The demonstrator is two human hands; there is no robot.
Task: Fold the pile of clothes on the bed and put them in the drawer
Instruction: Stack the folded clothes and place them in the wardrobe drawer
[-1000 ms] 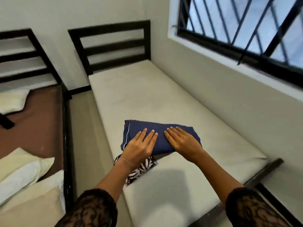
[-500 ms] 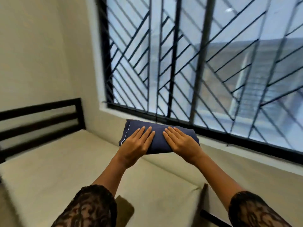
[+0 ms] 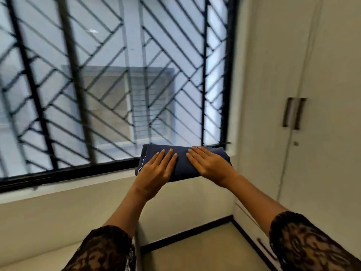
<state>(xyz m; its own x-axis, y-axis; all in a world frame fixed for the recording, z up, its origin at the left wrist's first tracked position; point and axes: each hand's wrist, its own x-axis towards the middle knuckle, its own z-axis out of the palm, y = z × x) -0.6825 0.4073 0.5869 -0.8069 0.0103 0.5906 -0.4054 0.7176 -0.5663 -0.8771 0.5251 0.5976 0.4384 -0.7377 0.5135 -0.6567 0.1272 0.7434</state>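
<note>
one folded garment [image 3: 182, 163], two hands [image 3: 156, 171] [image 3: 210, 165]

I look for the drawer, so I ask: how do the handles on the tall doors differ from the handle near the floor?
The door handles are a pair, upright, side by side, higher up. The low handle is single, darker, and runs along its panel. Both are slim bars on the cream cabinet.

Garment [image 3: 181, 167] matt navy cloth, grille [image 3: 204, 75] black metal, wardrobe [image 3: 322, 55] smooth matt white, handles [image 3: 287, 112] dull metal, sleeves [image 3: 304, 241] dark lace.
</note>
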